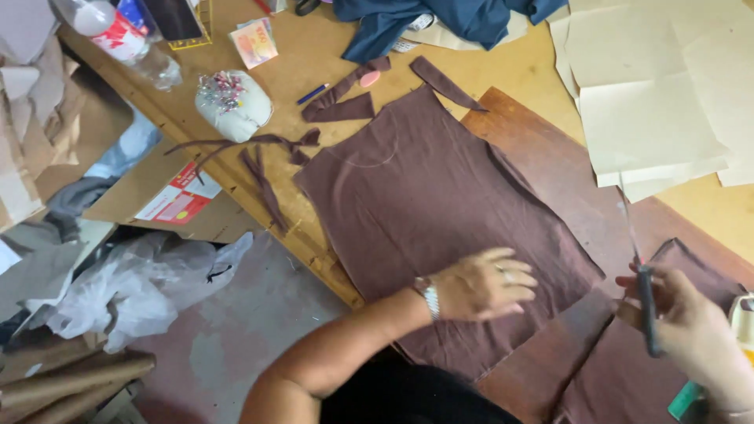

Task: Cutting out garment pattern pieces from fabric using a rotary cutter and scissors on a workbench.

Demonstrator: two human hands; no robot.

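Pressing my left hand (479,284) flat on the large brown cut fabric panel (428,204), lower centre of the frame, fingers held together and slightly curled, palm down, nothing pinched. A metal watch (428,298) sits at that wrist.

My right hand (691,334), lower right of the frame, is closed around the dark handles of a pair of long steel-bladed scissors (638,259); blades point up the frame, tips over the dark wooden board (550,165). Blurred, so I cannot tell whether the blades stand parted.

A second, smaller piece of the same brown cloth (628,369) lies under the right hand, apart from the main panel, with a strip of board between them.

Elsewhere: narrow brown fabric scraps (263,169) at the left edge of the tan workbench (314,55); a white pincushion stuck with coloured pins (232,102) in the upper left; a blue pencil (312,94) just beside the scraps; navy cloth (440,20) bunched at top centre; cream paper pattern sheets (652,102) in the upper right.

Judgement on handling (thin cloth, likely to creep): keep the left palm spread wide and close to the cut line so the panel stays smooth, keep the lower blade riding on the board, take long strokes, and keep fingertips clear of the blade path.
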